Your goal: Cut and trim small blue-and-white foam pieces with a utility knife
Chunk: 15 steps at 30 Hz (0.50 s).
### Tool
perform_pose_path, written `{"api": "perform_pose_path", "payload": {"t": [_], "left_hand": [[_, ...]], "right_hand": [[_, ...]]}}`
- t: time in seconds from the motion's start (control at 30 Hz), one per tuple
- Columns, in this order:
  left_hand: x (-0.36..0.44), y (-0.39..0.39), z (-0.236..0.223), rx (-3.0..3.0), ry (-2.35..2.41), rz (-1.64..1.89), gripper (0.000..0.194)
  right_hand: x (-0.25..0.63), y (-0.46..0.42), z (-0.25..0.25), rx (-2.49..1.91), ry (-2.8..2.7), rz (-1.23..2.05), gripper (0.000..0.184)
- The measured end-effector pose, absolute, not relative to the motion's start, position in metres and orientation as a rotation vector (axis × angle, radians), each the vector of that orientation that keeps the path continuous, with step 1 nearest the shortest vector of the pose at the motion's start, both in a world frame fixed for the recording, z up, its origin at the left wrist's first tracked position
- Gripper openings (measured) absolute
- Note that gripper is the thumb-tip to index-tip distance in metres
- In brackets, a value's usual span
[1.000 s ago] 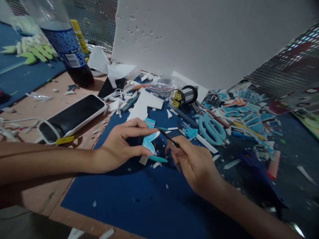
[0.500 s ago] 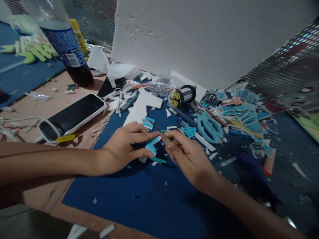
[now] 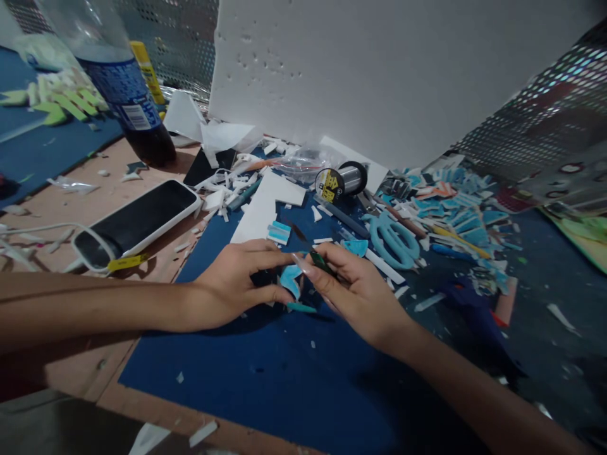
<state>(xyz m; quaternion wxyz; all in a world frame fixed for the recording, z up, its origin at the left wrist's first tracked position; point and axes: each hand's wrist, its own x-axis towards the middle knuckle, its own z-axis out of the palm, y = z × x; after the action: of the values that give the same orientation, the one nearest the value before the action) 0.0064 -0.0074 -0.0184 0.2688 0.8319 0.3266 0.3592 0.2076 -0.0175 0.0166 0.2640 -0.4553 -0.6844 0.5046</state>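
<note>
My left hand pinches a small blue-and-white foam piece between thumb and fingers, just above the blue cutting mat. My right hand is closed round a thin dark craft knife, whose blade points up and left beside the foam piece. The two hands touch at the fingertips. A teal sliver lies on the mat right under them.
A large white foam board leans at the back. A phone lies left, a cola bottle behind it. Teal scissors, a wire spool and several blue scraps lie to the right.
My right hand has moved left and closed in on the foam piece; the knife now lies against it. The left hand turned the piece slightly and lowered it.
</note>
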Motion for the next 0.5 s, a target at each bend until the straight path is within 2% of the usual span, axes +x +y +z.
{"api": "perform_pose_path", "payload": {"t": [0.1, 0.2, 0.33, 0.5], "left_hand": [[0.006, -0.009, -0.018, 2.345, 0.886, 0.994, 0.030], [0.005, -0.011, -0.017, 2.388, 0.844, 1.003, 0.037], [0.004, -0.015, -0.016, 2.368, 0.848, 0.995, 0.043], [0.003, -0.019, -0.019, 2.322, 0.789, 1.013, 0.040]], "right_hand": [[0.207, -0.018, 0.018, -1.201, -1.811, 1.458, 0.027], [0.209, -0.018, 0.019, -1.193, -1.788, 1.502, 0.031], [0.217, -0.017, 0.020, -1.137, -1.916, 1.366, 0.043], [0.224, -0.017, 0.022, -1.118, -2.085, 1.342, 0.042]]}}
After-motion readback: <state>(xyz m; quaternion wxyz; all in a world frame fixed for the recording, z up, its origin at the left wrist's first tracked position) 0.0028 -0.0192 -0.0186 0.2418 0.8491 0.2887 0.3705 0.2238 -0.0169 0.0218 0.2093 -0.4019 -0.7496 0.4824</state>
